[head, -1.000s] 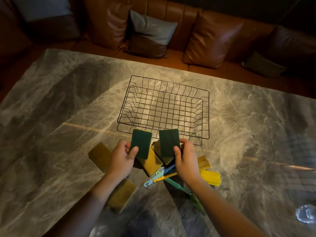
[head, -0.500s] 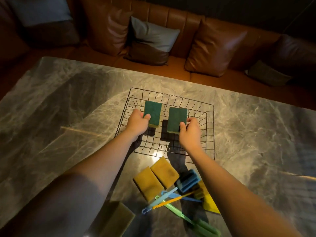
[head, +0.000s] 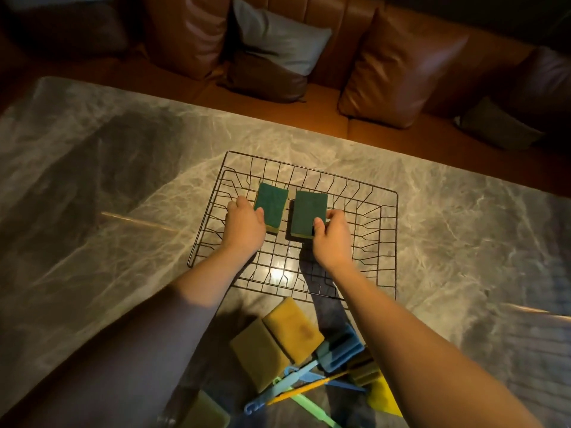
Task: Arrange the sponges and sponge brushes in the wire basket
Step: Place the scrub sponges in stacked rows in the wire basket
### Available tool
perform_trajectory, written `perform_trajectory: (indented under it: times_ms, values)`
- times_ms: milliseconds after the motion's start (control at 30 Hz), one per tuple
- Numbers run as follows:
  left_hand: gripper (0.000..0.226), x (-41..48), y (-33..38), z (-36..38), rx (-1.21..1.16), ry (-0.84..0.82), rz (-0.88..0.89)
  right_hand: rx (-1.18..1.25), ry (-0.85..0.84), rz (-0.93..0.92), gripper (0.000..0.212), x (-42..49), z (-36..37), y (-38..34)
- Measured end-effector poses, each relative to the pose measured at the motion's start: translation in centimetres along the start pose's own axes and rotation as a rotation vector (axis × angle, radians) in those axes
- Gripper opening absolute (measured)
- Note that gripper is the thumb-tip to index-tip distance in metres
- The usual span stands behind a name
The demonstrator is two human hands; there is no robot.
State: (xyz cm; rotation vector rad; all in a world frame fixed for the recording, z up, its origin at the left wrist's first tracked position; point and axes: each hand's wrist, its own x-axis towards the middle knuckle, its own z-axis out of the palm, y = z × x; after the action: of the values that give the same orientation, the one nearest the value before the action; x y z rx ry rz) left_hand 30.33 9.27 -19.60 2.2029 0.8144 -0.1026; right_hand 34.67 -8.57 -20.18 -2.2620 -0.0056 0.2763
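Note:
A black wire basket (head: 383, 193) stands on the marble table. Inside it, my left hand (head: 245, 225) grips a green-topped sponge (head: 272, 203) and my right hand (head: 332, 236) grips a second green-topped sponge (head: 309, 213), side by side near the basket's far wall. Whether they rest on the basket floor I cannot tell. In front of the basket lie two yellow sponges (head: 292, 332) (head: 258, 353), a blue sponge brush (head: 340, 349), and crossed blue, orange and green handles (head: 296, 387). Another sponge (head: 204, 412) lies at the bottom edge.
The grey marble table (head: 108, 196) spreads out left and right of the basket. A brown leather sofa with cushions (head: 398, 66) runs along the table's far edge. A yellow brush head (head: 383, 400) sits partly under my right forearm.
Both hands lifted the green sponges from the pile in front of the basket and carried them forward into the basket, then lowered them slightly. The camera moved closer.

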Motion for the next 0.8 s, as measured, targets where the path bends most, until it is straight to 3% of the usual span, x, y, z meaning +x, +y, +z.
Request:
perform_trajectory:
  times_ms: [133, 200, 333, 800]
  values:
    - [0.043, -4.0, -1.8, -2.2, 0.207, 0.16, 0.345, 0.006, -0.006, 0.007, 0.021, 0.0, 1.2, 0.1]
    - [0.056, -5.5, -3.5, -3.2, 0.387, 0.239, 0.428, 0.011, -0.004, 0.008, 0.023, 0.1, 1.7, 0.0]
    - [0.085, -6.6, -5.9, -3.5, 0.519, 0.141, 0.324, 0.04, 0.0, 0.018, 0.021, 0.0, 2.8, -0.2]
    - [0.107, -6.0, -6.3, -3.0, 0.63, 0.064, 0.338, 0.098, -0.025, 0.037, 0.02, 0.8, 4.8, -2.6]
